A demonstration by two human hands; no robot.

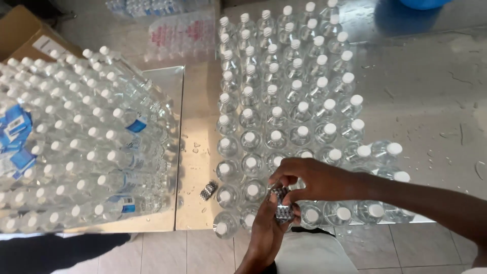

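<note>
At far left I see a tilted stack of capped bottles lying on their sides, packed so they hold each other. A small silvery bundle lies on the steel table. My left hand cups a stack of silvery sleeves from below; my right hand pinches its top, just above the upright bottles standing in rows.

Clear bottles with white caps beyond the hands. Silver, shiny stack between both hands. Left of them, clear bottles with blue labels on a silvery table. Brown box far left.
</note>
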